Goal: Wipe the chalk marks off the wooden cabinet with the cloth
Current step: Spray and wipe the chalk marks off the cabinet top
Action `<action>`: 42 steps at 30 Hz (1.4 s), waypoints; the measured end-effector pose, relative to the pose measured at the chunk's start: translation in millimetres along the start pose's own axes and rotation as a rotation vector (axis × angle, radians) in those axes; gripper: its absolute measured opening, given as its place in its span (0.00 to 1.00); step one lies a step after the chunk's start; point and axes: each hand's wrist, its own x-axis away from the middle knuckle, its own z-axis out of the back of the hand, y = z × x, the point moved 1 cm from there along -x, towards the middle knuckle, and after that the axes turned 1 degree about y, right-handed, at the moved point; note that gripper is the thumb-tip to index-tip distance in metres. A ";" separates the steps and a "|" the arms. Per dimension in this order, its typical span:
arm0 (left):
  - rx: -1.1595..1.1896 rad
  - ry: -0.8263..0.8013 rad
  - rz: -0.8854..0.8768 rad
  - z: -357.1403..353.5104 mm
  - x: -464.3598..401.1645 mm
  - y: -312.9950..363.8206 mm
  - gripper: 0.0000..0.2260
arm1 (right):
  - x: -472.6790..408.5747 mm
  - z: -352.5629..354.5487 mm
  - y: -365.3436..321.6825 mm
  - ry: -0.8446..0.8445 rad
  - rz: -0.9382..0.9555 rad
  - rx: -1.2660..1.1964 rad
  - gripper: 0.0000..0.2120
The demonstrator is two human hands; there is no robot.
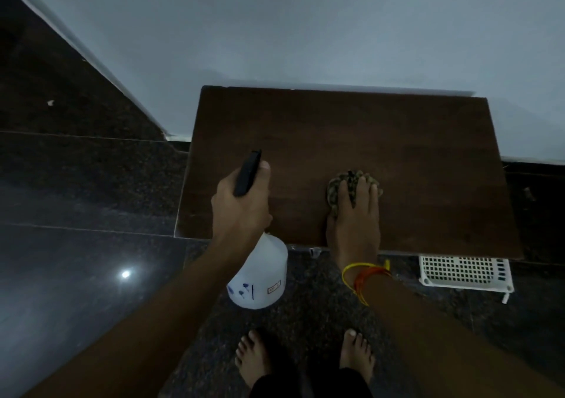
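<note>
The dark wooden cabinet top (382,140) stands against a pale wall. No chalk marks show on it in this dim light. A crumpled greenish cloth (336,185) lies on the top near the front edge. My right hand (356,214) presses flat on the cloth with straight fingers. My left hand (241,205) grips the black trigger head (247,172) of a white spray bottle (260,275). The bottle hangs over the cabinet's front left edge.
A white plastic lattice basket (464,272) sits on the floor under the cabinet's front right. The floor is dark polished granite (76,244). My bare feet (305,358) stand just in front of the cabinet. Threads circle my right wrist (365,275).
</note>
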 end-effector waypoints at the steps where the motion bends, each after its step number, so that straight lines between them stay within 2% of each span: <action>1: -0.002 0.010 0.001 4.2 -0.6 -1.9 0.11 | 5.2 -1.7 -8.0 -0.005 0.015 -0.007 0.30; 6: -0.006 0.015 0.002 28.0 -0.7 -12.1 0.12 | 37.2 -10.0 -43.3 -0.040 0.198 -0.009 0.30; 11: 0.007 0.062 0.025 57.3 -11.1 -23.3 0.11 | 11.5 -22.0 -88.3 -0.057 0.234 -0.036 0.32; 17: 0.011 0.092 0.010 91.5 -21.8 -31.9 0.13 | 45.1 -33.0 -122.8 -0.093 0.333 -0.055 0.30; 23: 0.070 0.108 0.023 113.4 -31.9 -35.9 0.13 | 22.2 -44.2 -157.0 -0.067 0.410 -0.038 0.28; 26: 0.047 0.134 -0.016 125.2 -34.8 -38.9 0.13 | 36.1 -45.6 -164.1 -0.056 0.389 -0.062 0.29; 30: 0.051 0.164 -0.003 145.3 -36.7 -43.9 0.13 | 60.5 -45.7 -169.3 -0.087 0.471 -0.070 0.32; 37: 0.004 0.174 -0.036 166.9 -37.6 -54.2 0.13 | 39.0 -60.5 -209.7 -0.067 0.467 -0.074 0.29; 42: 0.027 0.189 0.021 172.5 -34.7 -55.8 0.13 | 70.5 -58.8 -201.9 -0.091 0.602 -0.119 0.29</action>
